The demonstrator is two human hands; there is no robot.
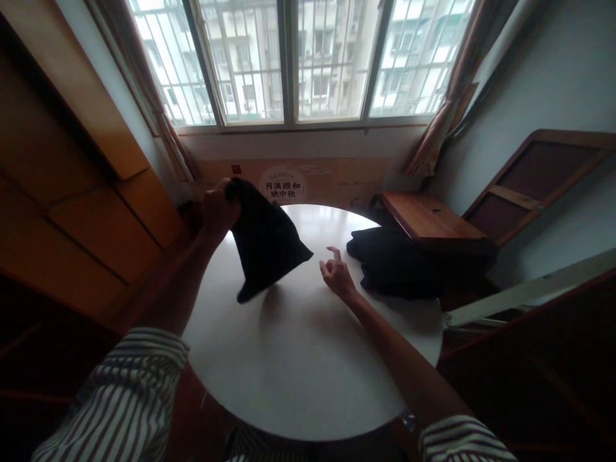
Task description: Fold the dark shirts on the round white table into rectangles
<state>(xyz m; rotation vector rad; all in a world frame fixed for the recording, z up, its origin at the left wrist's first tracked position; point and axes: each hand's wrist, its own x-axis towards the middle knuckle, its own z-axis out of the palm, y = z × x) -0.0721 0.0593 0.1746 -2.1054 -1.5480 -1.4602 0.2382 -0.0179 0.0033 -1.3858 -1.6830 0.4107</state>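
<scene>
so, black cloth tight in the left hand, right hand half-curled and empty above white table

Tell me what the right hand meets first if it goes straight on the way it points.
Probably the black cloth held up by the left hand: in this view its corner lies ahead of the right hand. Depth is unclear, so it might miss.

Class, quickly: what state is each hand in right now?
Left hand: closed, holding up a black cloth.
Right hand: open, partly curled, holding nothing.
</scene>
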